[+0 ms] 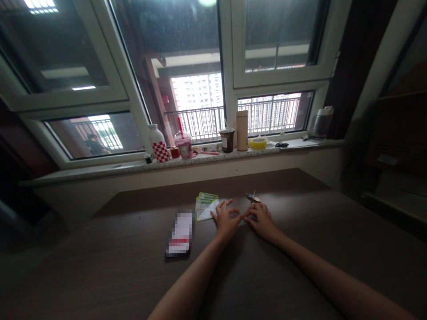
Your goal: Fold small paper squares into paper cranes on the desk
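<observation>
My left hand [227, 218] and my right hand [262, 221] meet over the brown table, their fingertips nearly touching. Both have bent fingers pinched together at something small and mostly hidden, of which only a greenish bit shows between them. The outer fingers of my left hand are spread, close to the green-and-white printed sheets [204, 208] that lie overlapping on its left. Just beyond my right hand lies a small folded, pointed thing [253, 197], like a paper crane. A phone [180, 233] with a blurred-out screen rests to the left of my left forearm.
The dark brown table [110, 249] runs up toward a windowsill [133, 169]. On the sill stand a red-checked white bottle [160, 144], a pink drink cup [184, 146], a dark drink cup [227, 140], a tan flask [242, 131] and a yellow tape roll [258, 143].
</observation>
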{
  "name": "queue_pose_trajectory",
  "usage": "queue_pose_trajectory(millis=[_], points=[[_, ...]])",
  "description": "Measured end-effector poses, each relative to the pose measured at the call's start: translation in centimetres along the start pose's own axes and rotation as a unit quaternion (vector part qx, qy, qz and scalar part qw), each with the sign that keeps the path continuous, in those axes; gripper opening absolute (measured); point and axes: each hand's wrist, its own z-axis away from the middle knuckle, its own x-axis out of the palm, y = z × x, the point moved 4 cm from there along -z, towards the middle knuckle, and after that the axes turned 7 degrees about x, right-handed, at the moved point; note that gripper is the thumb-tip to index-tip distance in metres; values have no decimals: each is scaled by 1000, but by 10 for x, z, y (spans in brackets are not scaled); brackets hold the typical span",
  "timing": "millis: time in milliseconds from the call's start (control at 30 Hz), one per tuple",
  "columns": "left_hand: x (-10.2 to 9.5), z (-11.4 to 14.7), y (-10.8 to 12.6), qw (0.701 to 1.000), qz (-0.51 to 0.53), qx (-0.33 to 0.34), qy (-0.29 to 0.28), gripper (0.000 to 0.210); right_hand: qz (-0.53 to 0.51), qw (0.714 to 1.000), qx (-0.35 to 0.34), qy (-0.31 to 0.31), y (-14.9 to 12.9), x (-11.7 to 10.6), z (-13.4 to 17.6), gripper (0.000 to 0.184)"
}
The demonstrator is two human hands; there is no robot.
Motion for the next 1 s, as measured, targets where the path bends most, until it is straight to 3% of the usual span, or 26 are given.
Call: queue_pose_trajectory(millis=[733,1000], points=[[-6,1,-1,997,-3,-28,65,5,-30,999,7,28,6,3,-3,13],[-5,2,-2,997,-27,-27,72,8,-130,990,8,44,13,-4,-11,27]])
